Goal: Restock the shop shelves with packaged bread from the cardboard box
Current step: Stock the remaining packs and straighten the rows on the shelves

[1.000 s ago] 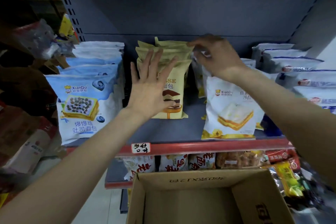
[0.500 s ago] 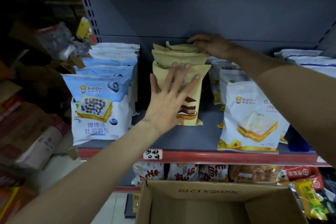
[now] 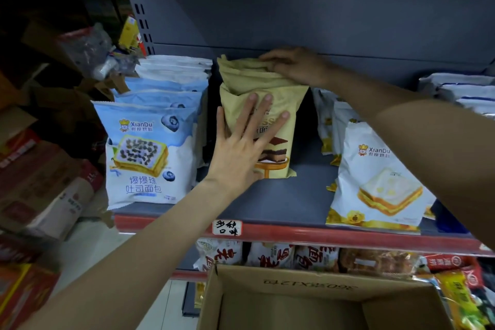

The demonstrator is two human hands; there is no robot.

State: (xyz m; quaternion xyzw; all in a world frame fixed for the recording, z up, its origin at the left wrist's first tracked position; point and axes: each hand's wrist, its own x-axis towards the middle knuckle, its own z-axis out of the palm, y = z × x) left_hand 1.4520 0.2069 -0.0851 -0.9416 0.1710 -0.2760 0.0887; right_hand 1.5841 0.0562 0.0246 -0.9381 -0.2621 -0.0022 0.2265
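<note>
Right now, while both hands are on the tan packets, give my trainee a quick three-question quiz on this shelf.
1. True or false: the left hand lies flat, fingers spread, on the front tan packet.
2. Where does the right hand rest? A) on the blueberry packet B) on the tops of the tan packets at the back of the row C) inside the cardboard box
3. Fill in: the white packet with the sandwich picture stands to the ____ of the tan row.

Key: 1 true; 2 B; 3 right
</note>
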